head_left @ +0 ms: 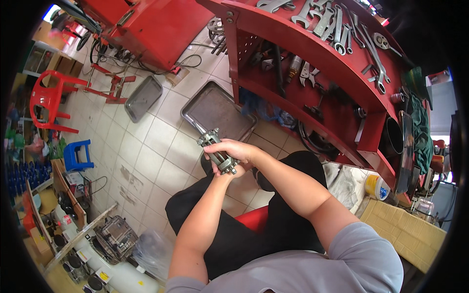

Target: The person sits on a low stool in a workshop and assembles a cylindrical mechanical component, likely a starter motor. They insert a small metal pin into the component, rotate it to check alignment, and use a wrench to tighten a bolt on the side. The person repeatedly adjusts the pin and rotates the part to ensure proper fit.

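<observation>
Over my knees I hold a grey metal tie-rod cylinder [223,161], with bolted flanges at both ends and a bright pointed rod sticking out toward the upper left. Across its upper side lies my right hand [233,148], closed round the body with the thumb and fingers on it. My left hand [238,171] cups it from beneath near its lower end; most of those fingers are hidden behind the part. Beyond the rod's tip, a grey metal tray [222,110] rests on the tiled floor.
A red workbench [303,41] with several wrenches [337,29] on top stands at the right. Another tray [144,99] lies on the floor at left, near a red chair [48,100] and a blue stool [78,155]. A white tank [117,276] lies lower left; cardboard [403,229] lower right.
</observation>
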`<control>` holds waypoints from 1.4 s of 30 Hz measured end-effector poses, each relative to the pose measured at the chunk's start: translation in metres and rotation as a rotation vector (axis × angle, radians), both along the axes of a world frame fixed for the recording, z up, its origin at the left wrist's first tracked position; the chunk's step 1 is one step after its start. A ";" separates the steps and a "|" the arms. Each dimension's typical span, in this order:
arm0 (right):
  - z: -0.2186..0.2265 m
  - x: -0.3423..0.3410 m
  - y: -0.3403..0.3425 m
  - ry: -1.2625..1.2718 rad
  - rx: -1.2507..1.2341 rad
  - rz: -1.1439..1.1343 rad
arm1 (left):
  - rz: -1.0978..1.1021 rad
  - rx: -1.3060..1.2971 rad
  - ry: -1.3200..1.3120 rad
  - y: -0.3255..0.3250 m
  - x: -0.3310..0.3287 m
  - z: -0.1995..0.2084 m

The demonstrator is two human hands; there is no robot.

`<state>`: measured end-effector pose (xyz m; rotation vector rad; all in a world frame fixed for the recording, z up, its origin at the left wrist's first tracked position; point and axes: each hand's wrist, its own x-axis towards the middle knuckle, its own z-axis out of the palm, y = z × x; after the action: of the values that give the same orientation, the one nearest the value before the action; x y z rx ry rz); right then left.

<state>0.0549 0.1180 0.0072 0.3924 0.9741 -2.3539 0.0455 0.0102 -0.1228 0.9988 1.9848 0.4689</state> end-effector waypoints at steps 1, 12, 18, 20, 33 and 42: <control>0.000 0.001 -0.001 -0.010 0.008 0.006 | 0.009 -0.004 -0.001 -0.002 0.001 -0.001; -0.004 -0.011 0.015 -0.080 0.352 -0.405 | 0.268 -0.448 0.095 -0.022 -0.067 -0.075; -0.005 -0.002 0.024 -0.225 0.442 -0.476 | 0.563 -0.476 0.178 -0.033 -0.081 -0.132; -0.008 -0.006 0.023 -0.281 0.430 -0.511 | 0.607 -0.398 0.227 -0.029 -0.089 -0.151; -0.022 -0.018 0.031 -0.481 0.386 -0.548 | 0.267 -0.104 0.705 -0.007 -0.072 -0.252; -0.020 -0.020 0.033 -0.448 0.369 -0.554 | 0.211 0.090 0.735 -0.005 -0.089 -0.244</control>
<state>0.0353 0.1507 -0.0126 1.4235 1.1768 -2.3591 -0.0440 0.0048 -0.3669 1.1242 2.7639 0.3273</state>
